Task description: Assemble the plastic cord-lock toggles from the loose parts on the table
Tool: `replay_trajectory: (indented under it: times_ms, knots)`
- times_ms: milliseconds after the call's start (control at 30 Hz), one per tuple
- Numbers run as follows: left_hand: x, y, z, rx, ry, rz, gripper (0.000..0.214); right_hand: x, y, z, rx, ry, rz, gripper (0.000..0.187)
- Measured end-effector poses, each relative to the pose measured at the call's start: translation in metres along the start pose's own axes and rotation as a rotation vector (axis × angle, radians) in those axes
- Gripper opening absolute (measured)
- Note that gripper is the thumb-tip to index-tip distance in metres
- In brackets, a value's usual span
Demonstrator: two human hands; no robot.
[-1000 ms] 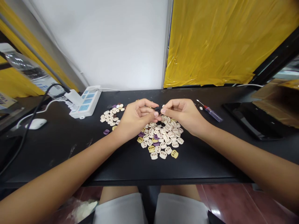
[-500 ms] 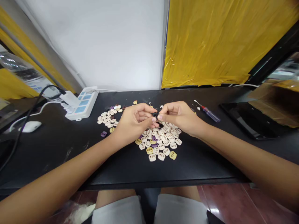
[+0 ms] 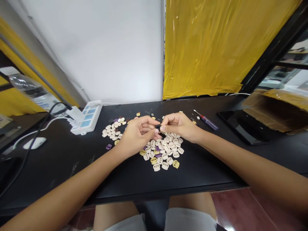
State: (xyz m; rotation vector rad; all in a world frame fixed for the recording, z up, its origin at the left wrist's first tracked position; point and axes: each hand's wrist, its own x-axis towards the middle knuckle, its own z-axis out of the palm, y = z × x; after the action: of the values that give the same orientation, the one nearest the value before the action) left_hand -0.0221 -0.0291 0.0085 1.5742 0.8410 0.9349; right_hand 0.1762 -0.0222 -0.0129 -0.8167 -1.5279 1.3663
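Note:
My left hand [image 3: 138,136] and my right hand [image 3: 181,127] meet over the table, each closed in a pinch at the fingertips. Between them is a small black cord lock [image 3: 158,127], gripped by both; its detail is too small to make out. Under and in front of the hands lies a pile of two-holed cord locks [image 3: 165,156], mostly cream, with a few yellow and purple ones. My hands hide the back of this pile. A second cluster of cream cord locks [image 3: 111,131] sits left of my left hand.
A screwdriver [image 3: 209,122] lies right of the hands, beside a black tablet-like slab [image 3: 240,126] and an open cardboard box [image 3: 271,109]. At left are a power strip [image 3: 88,118] with plugs, a white mouse [image 3: 35,143], a black cable and a water bottle [image 3: 31,88].
The camera view has shifted slightly, so the whole scene sits a little lower. Both hands keep their pinch on the black cord lock, with only slight finger movement.

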Motion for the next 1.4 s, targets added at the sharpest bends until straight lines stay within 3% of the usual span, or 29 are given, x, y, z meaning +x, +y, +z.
replay_trajectory:
  times_ms: [467, 700, 800, 900, 1033, 1133, 1233, 1300, 1400]
  knots:
    - [0.007, -0.013, -0.005, -0.052, -0.012, 0.007, 0.019, 0.001, 0.004, -0.002, 0.032, 0.029, 0.031, 0.025]
    - [0.008, -0.006, -0.006, -0.065, -0.003, 0.104, 0.022, -0.001, -0.013, 0.0, -0.014, 0.03, 0.02, 0.029]
    - [0.011, -0.007, -0.009, -0.065, -0.023, 0.085, 0.02, 0.0, -0.014, -0.001, -0.079, 0.028, 0.017, 0.031]
    - [0.014, -0.012, -0.013, -0.047, -0.033, 0.03, 0.021, 0.004, -0.014, -0.013, -0.2, 0.101, -0.003, 0.034]
    - [0.017, -0.015, -0.018, 0.014, -0.038, -0.017, 0.025, 0.005, -0.03, -0.05, -0.44, 0.288, -0.035, 0.035]
    - [0.017, -0.014, -0.021, 0.137, -0.045, -0.019, 0.025, 0.0, -0.046, -0.079, -0.702, 0.339, 0.121, 0.031]
    - [0.016, -0.014, -0.023, 0.275, -0.079, 0.018, 0.02, -0.005, -0.054, -0.099, -0.943, 0.24, 0.361, 0.031]
    - [0.017, -0.014, -0.023, 0.304, -0.094, 0.024, 0.019, -0.006, -0.055, -0.104, -1.024, 0.164, 0.458, 0.032]
    - [0.017, -0.014, -0.022, 0.296, -0.079, 0.01, 0.021, -0.005, -0.054, -0.105, -1.056, 0.082, 0.492, 0.031]
